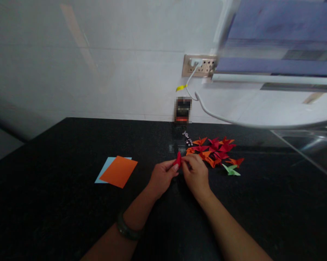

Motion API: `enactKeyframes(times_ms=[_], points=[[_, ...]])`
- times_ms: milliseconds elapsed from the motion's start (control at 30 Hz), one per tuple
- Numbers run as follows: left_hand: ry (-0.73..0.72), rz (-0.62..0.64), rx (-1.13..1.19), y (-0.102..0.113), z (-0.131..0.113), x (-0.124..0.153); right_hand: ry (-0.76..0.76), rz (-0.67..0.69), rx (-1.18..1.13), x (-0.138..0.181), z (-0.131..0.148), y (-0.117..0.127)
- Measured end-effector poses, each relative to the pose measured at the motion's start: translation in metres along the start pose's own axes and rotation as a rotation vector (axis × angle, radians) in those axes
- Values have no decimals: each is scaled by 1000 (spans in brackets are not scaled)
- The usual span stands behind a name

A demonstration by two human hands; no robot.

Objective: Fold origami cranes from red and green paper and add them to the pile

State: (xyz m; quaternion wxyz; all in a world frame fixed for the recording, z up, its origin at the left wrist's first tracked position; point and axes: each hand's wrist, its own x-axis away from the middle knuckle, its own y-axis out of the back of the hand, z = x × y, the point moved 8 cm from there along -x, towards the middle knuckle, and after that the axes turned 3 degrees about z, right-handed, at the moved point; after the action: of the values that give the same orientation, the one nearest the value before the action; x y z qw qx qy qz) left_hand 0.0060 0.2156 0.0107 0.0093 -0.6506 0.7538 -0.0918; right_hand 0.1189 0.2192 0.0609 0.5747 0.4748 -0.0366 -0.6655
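Between my two hands is a small folded piece of red paper [178, 160], narrow and pointed at the top. My left hand [163, 176] pinches it from the left with thumb and fingers. My right hand [196, 174] is closed at its right edge, fingertips against the paper; part of the fold is hidden by the fingers. Just right of my right hand lies a cluster of folded paper cranes [215, 150], red and orange. A pale green paper crane [231, 169] lies at the cluster's front edge.
An orange paper sheet [119, 172] overlaps a light blue sheet [103, 170] on the black countertop [57, 203]. A phone-like device [183, 111], blurred out, leans against the wall. A white cable [228, 121] runs from the wall socket [200, 66] to the right. A sink edge [302, 145] borders the right.
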Motion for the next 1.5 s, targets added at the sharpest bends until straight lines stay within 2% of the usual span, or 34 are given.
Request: enactKeyframes(times_ms=[267,433,533,600,700,800,867,1100,1500], points=[[-6,-20,-11,2,-1,-1,-59,104,48,-1,-6,-7],[25,-23,46,0,1,0,-71,82,-3,1,-15,-8],[41,-6,80,-1,5,-1,-146,78,-84,3,-26,-10],[50,4,109,-2,7,-1,-284,110,-174,5,-38,-14],[71,11,187,-2,8,-2,-557,233,-450,13,-52,-28],[104,-12,277,0,11,-4,-685,290,-847,17,-48,-38],[124,-29,279,1,13,-5,-701,325,-985,18,-44,-42],[80,-78,145,7,11,-6,-657,329,-829,18,-51,-38],[133,-82,242,6,11,-5,-774,357,-981,23,-46,-43]])
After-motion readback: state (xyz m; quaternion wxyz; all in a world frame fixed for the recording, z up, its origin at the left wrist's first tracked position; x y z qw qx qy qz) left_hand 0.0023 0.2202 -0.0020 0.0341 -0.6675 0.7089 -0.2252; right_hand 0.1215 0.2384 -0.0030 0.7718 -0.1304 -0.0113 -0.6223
